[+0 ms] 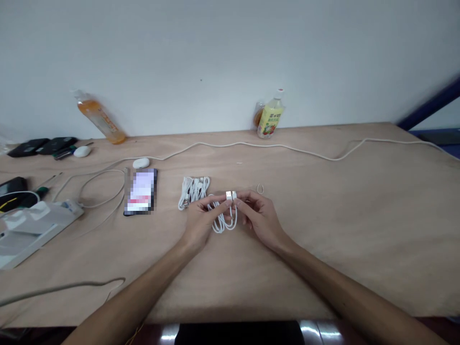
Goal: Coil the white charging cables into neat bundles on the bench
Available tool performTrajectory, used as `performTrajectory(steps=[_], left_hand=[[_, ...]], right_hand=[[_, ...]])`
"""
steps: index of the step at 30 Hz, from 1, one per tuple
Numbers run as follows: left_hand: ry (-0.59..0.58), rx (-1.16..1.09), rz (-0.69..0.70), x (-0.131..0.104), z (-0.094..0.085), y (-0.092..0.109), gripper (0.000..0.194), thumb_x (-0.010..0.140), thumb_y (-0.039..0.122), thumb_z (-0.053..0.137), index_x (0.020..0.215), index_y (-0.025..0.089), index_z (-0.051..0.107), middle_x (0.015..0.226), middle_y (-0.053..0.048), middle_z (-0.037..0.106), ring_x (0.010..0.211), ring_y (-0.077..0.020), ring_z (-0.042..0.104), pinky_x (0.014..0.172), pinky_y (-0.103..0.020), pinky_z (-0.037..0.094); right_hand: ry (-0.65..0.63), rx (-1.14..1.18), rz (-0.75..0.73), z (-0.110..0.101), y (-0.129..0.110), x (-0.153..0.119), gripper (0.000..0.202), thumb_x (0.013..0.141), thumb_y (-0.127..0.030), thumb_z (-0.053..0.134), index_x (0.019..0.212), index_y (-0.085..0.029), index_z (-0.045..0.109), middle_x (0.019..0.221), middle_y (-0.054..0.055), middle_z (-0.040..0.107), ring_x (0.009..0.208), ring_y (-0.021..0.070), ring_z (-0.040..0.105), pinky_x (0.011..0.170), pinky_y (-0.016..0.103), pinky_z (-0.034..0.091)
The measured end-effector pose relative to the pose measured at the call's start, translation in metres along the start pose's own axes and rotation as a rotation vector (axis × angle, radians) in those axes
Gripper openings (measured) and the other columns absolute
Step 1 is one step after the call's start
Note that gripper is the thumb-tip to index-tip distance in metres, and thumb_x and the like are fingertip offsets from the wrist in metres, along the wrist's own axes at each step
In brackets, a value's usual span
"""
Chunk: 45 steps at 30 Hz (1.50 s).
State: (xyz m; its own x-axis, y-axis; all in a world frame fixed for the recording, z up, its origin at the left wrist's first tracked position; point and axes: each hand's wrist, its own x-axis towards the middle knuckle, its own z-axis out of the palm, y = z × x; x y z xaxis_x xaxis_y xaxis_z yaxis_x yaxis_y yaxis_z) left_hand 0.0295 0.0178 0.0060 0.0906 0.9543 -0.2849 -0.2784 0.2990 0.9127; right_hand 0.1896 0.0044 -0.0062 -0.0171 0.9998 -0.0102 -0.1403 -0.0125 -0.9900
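Note:
A white USB cable [222, 224], looped into a small coil, hangs between my two hands over the middle of the table. My left hand [201, 218] is closed on the coil and on a metal-tipped plug. The fingers of my right hand [260, 215] pinch the cable's other end beside that plug, so both ends sit side by side. Just behind my left hand lie several coiled white cables [194, 189] in a bundle. Beyond my right hand rests a small pale loop [260, 189], perhaps a tie or band.
A phone [141, 191] and a white earbud case [141, 163] lie to the left, near a white power strip [43, 230]. A long white cord [244, 143] crosses the back. An orange drink bottle [102, 120] and a yellow-labelled bottle [271, 117] stand by the wall.

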Motion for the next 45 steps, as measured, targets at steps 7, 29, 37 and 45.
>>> performTrajectory(steps=[7,29,37,45], left_hand=[[-0.014,0.009,0.000,0.0008,-0.0011,-0.0009,0.050,0.051,0.045,0.108,0.087,0.017,0.089,0.060,-0.001,0.075,0.052,-0.0134,0.066,0.054,-0.024,0.056],[-0.010,0.044,0.002,0.0019,-0.0032,-0.0020,0.050,0.055,0.045,0.107,0.092,0.016,0.089,0.064,-0.002,0.076,0.054,-0.0152,0.068,0.056,-0.027,0.057],[-0.005,0.036,0.001,0.0015,-0.0036,-0.0026,0.052,0.055,0.046,0.107,0.094,0.016,0.089,0.063,-0.002,0.075,0.053,-0.0150,0.067,0.057,-0.027,0.056],[-0.005,0.027,-0.003,0.0011,-0.0028,-0.0015,0.052,0.052,0.044,0.108,0.091,0.017,0.089,0.062,-0.002,0.075,0.054,-0.0159,0.068,0.056,-0.027,0.056]], right_hand=[[-0.002,-0.010,-0.015,-0.0005,0.0014,-0.0008,0.045,0.083,-0.064,0.083,0.093,-0.021,0.076,0.068,-0.002,0.063,0.051,0.0104,0.046,0.045,0.024,0.039],[-0.014,-0.001,-0.014,0.0006,-0.0001,-0.0018,0.042,0.084,-0.062,0.084,0.093,-0.022,0.076,0.069,-0.002,0.064,0.053,0.0115,0.049,0.046,0.025,0.042],[-0.009,0.008,-0.016,0.0005,0.0021,-0.0021,0.043,0.085,-0.063,0.083,0.092,-0.021,0.074,0.072,-0.001,0.066,0.054,0.0112,0.050,0.047,0.025,0.043],[-0.018,0.016,-0.026,0.0006,0.0015,-0.0024,0.042,0.084,-0.063,0.084,0.091,-0.022,0.075,0.072,-0.001,0.067,0.054,0.0114,0.051,0.046,0.024,0.042]])
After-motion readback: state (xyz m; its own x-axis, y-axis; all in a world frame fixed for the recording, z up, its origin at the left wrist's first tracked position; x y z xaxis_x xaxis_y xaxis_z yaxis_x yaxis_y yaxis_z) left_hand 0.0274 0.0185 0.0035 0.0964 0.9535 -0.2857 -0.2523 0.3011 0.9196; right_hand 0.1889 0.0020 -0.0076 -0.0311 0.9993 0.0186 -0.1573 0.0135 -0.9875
